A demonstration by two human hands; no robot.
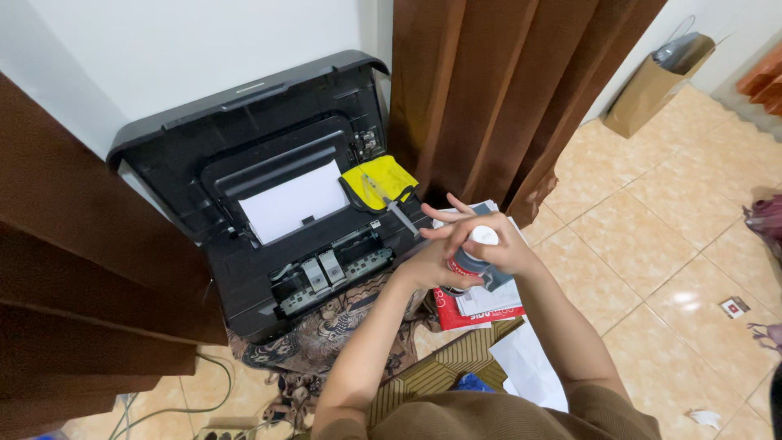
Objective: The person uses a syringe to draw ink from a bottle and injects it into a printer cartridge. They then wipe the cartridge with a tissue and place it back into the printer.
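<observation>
"What did the hands have?"

"The left hand [423, 265] gripped a small dark ink bottle with a white cap [475, 253]; the right hand [497, 244] was clenched around that cap, just in front of the open black inkjet printer [269, 187]."

"How far along was it?"

"The printer's lid stood raised, cartridges [322, 273] exposed, a syringe [391, 204] lying on a yellow cloth [383, 175]. The cap was still on, I judged, so no filling had been done."
</observation>
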